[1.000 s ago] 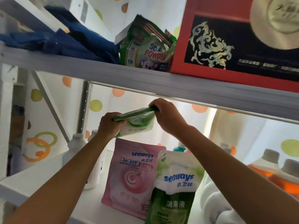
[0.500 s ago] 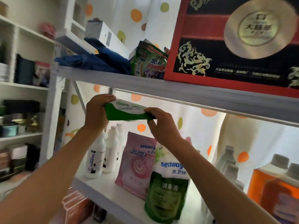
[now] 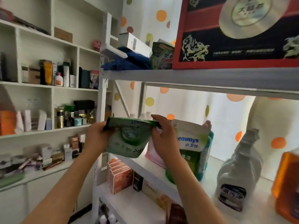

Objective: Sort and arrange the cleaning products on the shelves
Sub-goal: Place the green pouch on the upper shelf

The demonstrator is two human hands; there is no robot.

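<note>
Holding a soft green plastic refill pouch with a pale printed front (image 3: pixel 127 139), both hands keep it in the air in front of the white middle shelf board (image 3: pixel 145 165), below the grey upper shelf (image 3: pixel 194 76). In the head view, the left hand (image 3: pixel 95 139) has its fingers curled round the pouch's left top corner, and the right hand (image 3: pixel 163 136) pinches the right end of the folded top seam between thumb and fingers. Each grip is closed on the pouch; neither hand is free.

Judging from its sagging, creased body, the pouch is flexible film, probably light to moderate in weight, with contents that will shift and slump. The glossy film may be slippery, so the stiffer sealed top edge and corners look like the surest places to hold it; squeezing the belly would only deform it. It will likely need its base flattened to stand.

Just behind it on the same shelf stand a white-and-green seaways stand-up pouch (image 3: pixel 191 143) and a pink pouch (image 3: pixel 153 154), mostly hidden. Farther right are a grey-white spray bottle (image 3: pixel 237 168) and an orange translucent bottle (image 3: pixel 286 183).
</note>
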